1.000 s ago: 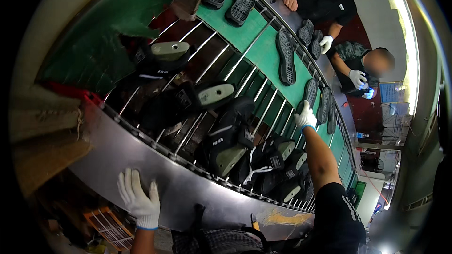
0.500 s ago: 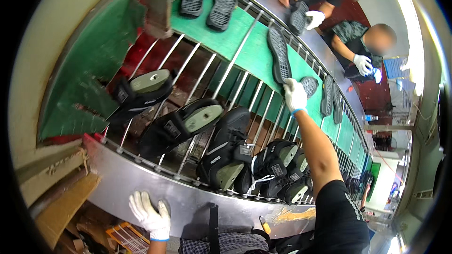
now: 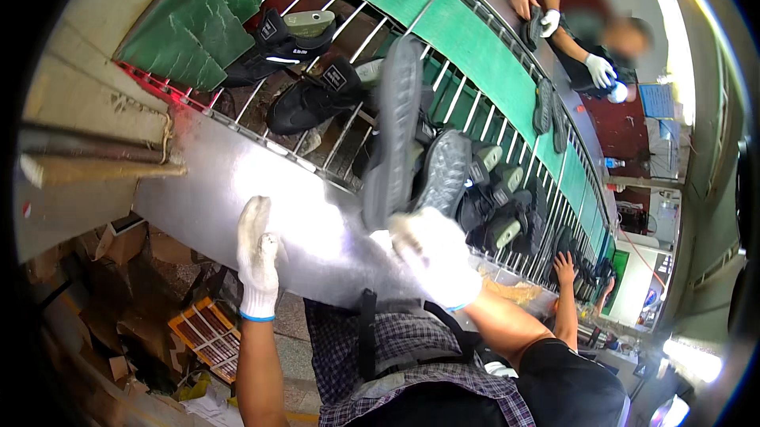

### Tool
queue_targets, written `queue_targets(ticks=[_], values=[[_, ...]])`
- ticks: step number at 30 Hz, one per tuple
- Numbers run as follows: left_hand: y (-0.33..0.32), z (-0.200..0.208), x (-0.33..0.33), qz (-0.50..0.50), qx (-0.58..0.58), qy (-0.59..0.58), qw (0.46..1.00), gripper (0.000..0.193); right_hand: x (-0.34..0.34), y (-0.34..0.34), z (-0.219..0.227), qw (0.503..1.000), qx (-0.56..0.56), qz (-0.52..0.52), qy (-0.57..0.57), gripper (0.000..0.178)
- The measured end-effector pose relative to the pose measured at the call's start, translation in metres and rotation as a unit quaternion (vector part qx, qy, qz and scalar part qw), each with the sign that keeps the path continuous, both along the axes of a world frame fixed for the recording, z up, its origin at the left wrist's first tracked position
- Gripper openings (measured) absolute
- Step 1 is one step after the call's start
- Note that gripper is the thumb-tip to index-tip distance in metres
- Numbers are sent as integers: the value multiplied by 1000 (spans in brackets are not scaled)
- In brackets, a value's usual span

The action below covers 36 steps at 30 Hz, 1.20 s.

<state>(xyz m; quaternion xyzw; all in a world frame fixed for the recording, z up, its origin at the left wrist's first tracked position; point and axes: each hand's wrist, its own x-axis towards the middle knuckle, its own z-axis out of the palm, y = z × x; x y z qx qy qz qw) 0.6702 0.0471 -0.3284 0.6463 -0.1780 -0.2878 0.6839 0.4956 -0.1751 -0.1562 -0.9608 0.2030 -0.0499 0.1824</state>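
Observation:
My right hand [image 3: 435,257], in a white glove and blurred, is closed on the near ends of two dark shoe soles. One sole [image 3: 398,110] stands tilted up with its side showing; the other sole [image 3: 445,170] shows its patterned face. Both are held over the near metal edge [image 3: 214,150] of the roller conveyor. My left hand [image 3: 257,257], also gloved, is over the lower part of that edge with fingers stretched out and nothing in it. Black shoes [image 3: 305,102] with grey-green inserts rest on the rollers beyond, partly hidden by the soles.
A green belt strip [image 3: 467,39] runs along the far side, carrying more soles [image 3: 543,106]. Across the conveyor, co-workers handle a sole and a white-and-blue item [image 3: 617,93]. Another person's hand [image 3: 564,267] reaches in at the right. Cardboard boxes [image 3: 123,245] lie on the floor at left.
My right hand has lifted two soles from the green belt and brought them toward me. My left hand has turned edge-on. The whole view has shifted.

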Motion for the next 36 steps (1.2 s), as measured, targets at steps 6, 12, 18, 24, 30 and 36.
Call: queue_targets(ticks=[6,12,18,24,30,36], values=[[-14,59,-63,-78,293,98,948,93,-44,111,-61,976,174,36,125,26],[38,-3,-24,-18,102,92,990,58,-96,101,-65,970,224,-78,57,36],[70,81,51,11,291,-253,923,73,-115,63,-65,886,240,-394,33,93],[79,84,-18,-197,282,-293,892,70,-118,-30,-144,792,279,-543,-6,101],[57,44,-102,-394,263,-310,825,74,-62,75,-157,851,313,-404,119,81],[62,28,-93,-396,281,-346,803,73,-93,-26,-193,608,503,-588,-177,76]])
